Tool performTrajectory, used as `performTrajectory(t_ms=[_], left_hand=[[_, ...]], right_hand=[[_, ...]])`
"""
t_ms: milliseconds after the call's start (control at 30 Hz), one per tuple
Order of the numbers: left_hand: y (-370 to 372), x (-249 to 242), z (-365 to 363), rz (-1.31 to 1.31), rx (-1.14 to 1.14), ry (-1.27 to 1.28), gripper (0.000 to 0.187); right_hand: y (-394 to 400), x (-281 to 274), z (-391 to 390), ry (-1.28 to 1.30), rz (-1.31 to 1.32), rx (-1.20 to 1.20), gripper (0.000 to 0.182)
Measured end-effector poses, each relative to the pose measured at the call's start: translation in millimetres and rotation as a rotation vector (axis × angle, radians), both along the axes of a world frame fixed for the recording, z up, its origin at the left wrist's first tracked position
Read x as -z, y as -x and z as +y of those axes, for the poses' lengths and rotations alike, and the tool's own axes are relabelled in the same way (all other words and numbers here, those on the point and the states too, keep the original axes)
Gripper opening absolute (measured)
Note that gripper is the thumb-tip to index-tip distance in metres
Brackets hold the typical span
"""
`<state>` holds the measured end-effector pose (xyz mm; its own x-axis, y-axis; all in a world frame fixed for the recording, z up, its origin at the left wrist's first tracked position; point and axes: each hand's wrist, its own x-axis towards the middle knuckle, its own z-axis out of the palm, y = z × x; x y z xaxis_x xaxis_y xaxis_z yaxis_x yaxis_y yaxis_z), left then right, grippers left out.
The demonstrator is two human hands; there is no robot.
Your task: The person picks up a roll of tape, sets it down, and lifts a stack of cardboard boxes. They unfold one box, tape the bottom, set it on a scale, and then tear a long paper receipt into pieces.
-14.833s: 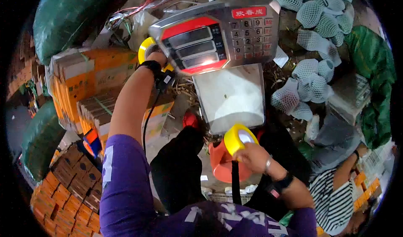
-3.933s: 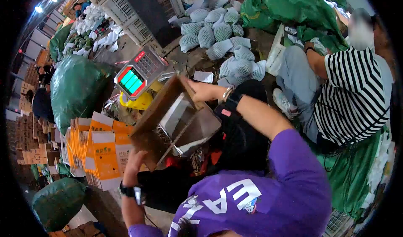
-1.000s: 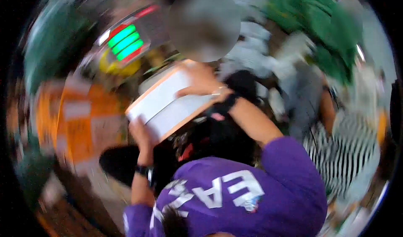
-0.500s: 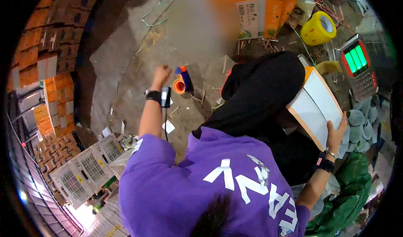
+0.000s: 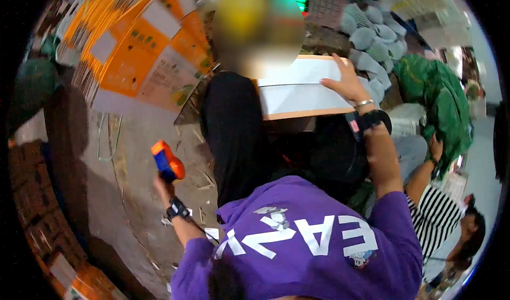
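Low on the left, my left hand (image 5: pixel 164 188) is closed around the blue end of an orange and blue tape dispenser (image 5: pixel 168 162), held above the floor. My right hand (image 5: pixel 348 82) lies on the white flaps of a box (image 5: pixel 305 85) with orange edges, thumb and fingers apart, pressing its right end. The box sits beside my black-trousered knee. Its contents are hidden under the flaps.
Flattened orange and white cartons (image 5: pixel 143 55) stand at the upper left. A scale with green digits (image 5: pixel 324 5), foam nets (image 5: pixel 372 39) and a green sack (image 5: pixel 438 95) are beyond the box. Another person in a striped top (image 5: pixel 438 215) sits at the right.
The view has turned toward the right. My left hand has taken hold of the tape dispenser that stood on the floor. My right hand is still on the box.
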<state>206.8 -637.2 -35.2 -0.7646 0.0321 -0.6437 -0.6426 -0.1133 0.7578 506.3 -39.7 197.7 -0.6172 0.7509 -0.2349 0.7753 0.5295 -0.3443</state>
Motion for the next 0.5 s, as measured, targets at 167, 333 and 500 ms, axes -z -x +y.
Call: performTrajectory(t_ms=[167,333,500], left_hand=[[14,-252,223,0.261,0.333,-0.564,0.055],[-72,-311,429,0.939,1.339,-0.134,0.034],[-82,-269,476,1.077,1.652,0.144,0.047]], right_hand=[[4,1,-5,0.023,0.032,0.065,0.1],[-4,26,0,-0.053,0.164,0.05,0.095],[-10,16,-45,-0.427,0.433,0.112,0.068]])
